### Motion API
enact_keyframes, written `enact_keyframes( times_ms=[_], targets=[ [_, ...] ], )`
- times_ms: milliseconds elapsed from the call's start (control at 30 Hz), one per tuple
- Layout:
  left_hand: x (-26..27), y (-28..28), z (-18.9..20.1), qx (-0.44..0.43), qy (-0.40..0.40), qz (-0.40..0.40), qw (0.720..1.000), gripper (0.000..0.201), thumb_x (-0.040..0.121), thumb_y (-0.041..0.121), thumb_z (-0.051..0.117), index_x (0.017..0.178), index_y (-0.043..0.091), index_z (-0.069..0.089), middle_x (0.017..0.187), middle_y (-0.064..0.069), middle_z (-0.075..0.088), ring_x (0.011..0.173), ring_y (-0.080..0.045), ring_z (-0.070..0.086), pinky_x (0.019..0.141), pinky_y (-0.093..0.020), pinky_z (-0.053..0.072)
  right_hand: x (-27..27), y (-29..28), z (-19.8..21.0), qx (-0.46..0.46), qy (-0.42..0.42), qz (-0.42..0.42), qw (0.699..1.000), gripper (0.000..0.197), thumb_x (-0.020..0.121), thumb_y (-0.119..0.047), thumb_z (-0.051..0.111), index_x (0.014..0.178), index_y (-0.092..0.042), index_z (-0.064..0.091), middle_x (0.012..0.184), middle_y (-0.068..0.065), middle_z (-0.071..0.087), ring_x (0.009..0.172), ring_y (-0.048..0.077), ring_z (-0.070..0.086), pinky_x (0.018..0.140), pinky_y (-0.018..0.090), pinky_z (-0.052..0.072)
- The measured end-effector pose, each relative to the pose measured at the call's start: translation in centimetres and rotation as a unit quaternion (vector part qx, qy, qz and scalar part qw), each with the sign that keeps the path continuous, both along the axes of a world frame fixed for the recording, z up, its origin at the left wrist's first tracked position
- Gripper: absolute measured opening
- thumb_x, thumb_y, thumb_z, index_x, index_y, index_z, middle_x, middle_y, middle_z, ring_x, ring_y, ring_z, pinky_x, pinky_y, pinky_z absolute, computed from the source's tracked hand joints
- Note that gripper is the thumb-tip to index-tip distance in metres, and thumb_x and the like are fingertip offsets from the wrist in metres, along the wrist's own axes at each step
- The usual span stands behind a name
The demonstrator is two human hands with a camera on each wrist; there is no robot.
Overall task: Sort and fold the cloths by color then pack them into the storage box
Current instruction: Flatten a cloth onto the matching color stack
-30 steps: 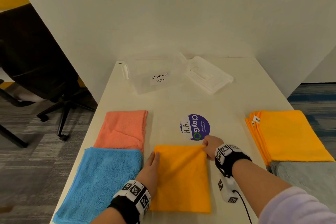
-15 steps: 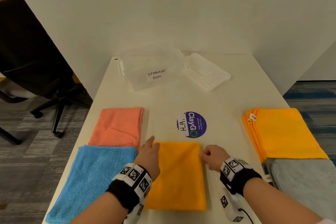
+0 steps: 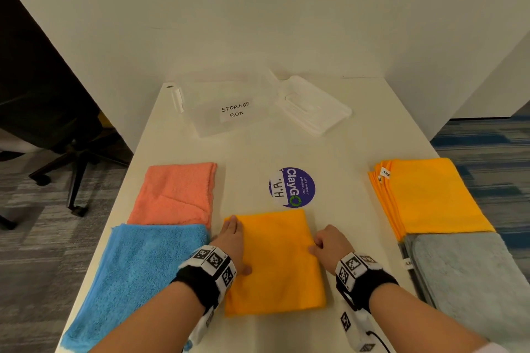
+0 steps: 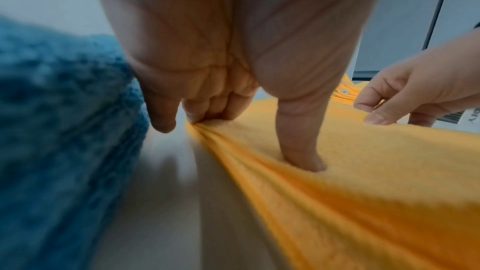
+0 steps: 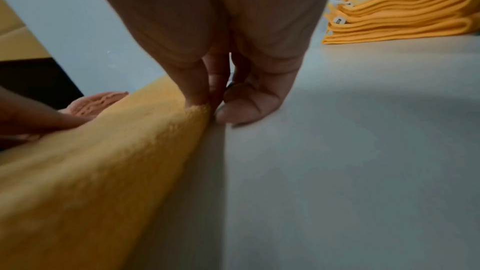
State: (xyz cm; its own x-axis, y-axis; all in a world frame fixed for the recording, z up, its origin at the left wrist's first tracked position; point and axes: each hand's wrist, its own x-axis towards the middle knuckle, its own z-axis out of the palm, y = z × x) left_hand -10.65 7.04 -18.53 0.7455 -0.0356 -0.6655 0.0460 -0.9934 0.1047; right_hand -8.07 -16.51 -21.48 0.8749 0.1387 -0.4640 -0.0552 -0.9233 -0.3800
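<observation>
A folded orange cloth (image 3: 275, 261) lies on the white table (image 3: 252, 152) in front of me. My left hand (image 3: 233, 238) lies along its left edge, fingertips on the far-left corner. In the left wrist view the left hand (image 4: 255, 141) bunches the orange cloth (image 4: 363, 192) under its fingertips, with the thumb pressed into it. My right hand (image 3: 327, 241) pinches the right edge. The right wrist view shows the right hand (image 5: 210, 110) with thumb and forefinger closed on the orange cloth (image 5: 91, 171). The clear storage box (image 3: 229, 123) stands open at the back.
The box lid (image 3: 312, 106) lies right of the box. A salmon cloth (image 3: 175, 195) and a blue cloth (image 3: 137, 272) lie at left. An orange stack (image 3: 430, 195) and a grey cloth (image 3: 473, 281) lie at right. A round sticker (image 3: 292, 187) marks the table's middle. A chair (image 3: 43, 80) stands at left.
My right hand has come back from the cloth's far-right corner to partway down the right edge. My left hand has slid forward to the far-left corner.
</observation>
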Motion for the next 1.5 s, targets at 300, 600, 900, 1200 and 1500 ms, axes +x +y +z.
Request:
enact_keyframes(
  times_ms=[300,600,900,1200,1500],
  targets=[
    [0.0,-0.3,-1.3,0.024,-0.021,-0.007,0.999,0.113,0.083,0.043,0.068,0.147,0.001,-0.016,0.156,-0.014,-0.02,0.146,-0.026,-0.01,0.119,-0.041,0.013,-3.8,-1.3,0.9,0.027,0.111,0.062,0.991,0.029,0.082,-0.053,0.064,0.076,-0.032,0.044,0.08,-0.01,0.051,0.078,0.011,0.053,0.073,0.026,0.044],
    [-2.4,-3.4,-0.1,0.035,-0.167,-0.065,0.983,0.088,0.094,0.022,0.053,0.15,0.021,-0.015,0.147,-0.005,-0.038,0.145,-0.034,-0.006,0.114,-0.045,0.026,-5.9,-2.0,0.7,0.07,0.076,0.023,0.994,0.022,0.089,-0.033,0.054,0.102,-0.015,0.057,0.097,0.003,0.061,0.087,0.019,0.058,0.077,0.029,0.045],
    [-3.8,-6.7,-0.9,-0.139,-0.114,-0.14,0.974,0.07,0.074,-0.006,0.052,0.135,0.024,0.035,0.139,0.004,0.031,0.125,-0.023,0.038,0.1,-0.034,0.037,-4.7,-7.0,4.8,0.337,0.081,-0.094,0.934,0.027,0.091,-0.017,0.055,0.106,-0.038,0.047,0.063,0.004,0.043,0.057,0.019,0.041,0.053,0.029,0.036],
    [-4.4,-11.2,-2.8,-0.316,-0.074,-0.083,0.942,0.066,0.092,0.052,0.035,0.144,0.012,0.027,0.154,0.005,0.021,0.119,-0.007,0.052,0.097,0.0,0.029,-4.1,-8.6,10.8,0.4,0.079,-0.044,0.912,0.032,0.086,0.012,0.047,0.112,-0.004,0.056,0.098,0.011,0.073,0.095,0.016,0.069,0.071,0.018,0.049],
    [-1.4,-15.3,1.6,-0.48,-0.189,0.117,0.849,0.012,0.074,0.039,0.057,0.08,0.03,0.06,0.07,0.008,0.061,0.065,-0.003,0.054,0.065,-0.035,0.047,-1.2,-15.7,14.1,0.377,-0.127,-0.125,0.909,0.009,0.086,-0.004,0.065,0.082,-0.012,0.067,0.067,-0.002,0.069,0.065,0.007,0.063,0.066,0.021,0.046]
  ],
)
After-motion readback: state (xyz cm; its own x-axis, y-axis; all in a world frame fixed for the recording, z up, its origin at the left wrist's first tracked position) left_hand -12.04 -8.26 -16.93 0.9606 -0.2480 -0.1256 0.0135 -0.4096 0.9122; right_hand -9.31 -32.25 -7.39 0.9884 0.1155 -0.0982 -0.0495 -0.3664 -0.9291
